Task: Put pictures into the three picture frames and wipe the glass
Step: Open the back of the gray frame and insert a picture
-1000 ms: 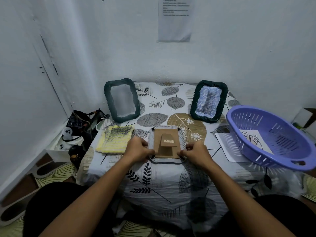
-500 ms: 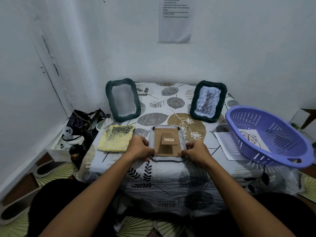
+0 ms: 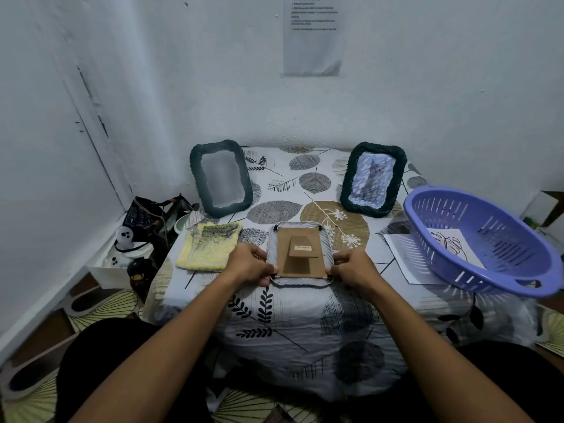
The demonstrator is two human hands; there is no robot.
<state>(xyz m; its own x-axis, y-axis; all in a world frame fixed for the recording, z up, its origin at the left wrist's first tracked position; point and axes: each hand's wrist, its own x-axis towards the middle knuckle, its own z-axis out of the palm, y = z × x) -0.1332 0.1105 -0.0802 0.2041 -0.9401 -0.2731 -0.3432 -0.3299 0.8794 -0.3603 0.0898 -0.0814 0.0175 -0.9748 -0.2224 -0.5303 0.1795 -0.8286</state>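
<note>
the face-down picture frame [image 3: 300, 254] lies near the front edge of the table [image 3: 305, 315], its brown backing board up with the stand flap folded flat. the left hand [image 3: 248, 265] pinches the frame's near left corner, fingers curled at the edge of the backing; the right hand [image 3: 354, 268] does the same at the near right corner. both forearms reach in from the front, one on each side of this frame.

just left of the frame a yellow knitted cloth [image 3: 209, 250] lies flat, touching nothing else. right of the frame a purple basket [image 3: 476, 239] sits tilted, overhanging the table's right edge; inside it lies a white sheet with a leaf drawing [image 3: 451, 245]. another paper sheet [image 3: 406, 261] lies under the basket, between it and the frame.

beyond the frame a stretch of bare tablecloth lies open up to the wall. behind and left stands a dark frame with plain glass [image 3: 221, 178], upright, leaning back. behind and right stands a dark frame holding a blue patterned picture [image 3: 372, 180], also upright.

left of the table, lower down, a white box holds a small white ghost figure [image 3: 124, 236].
</note>
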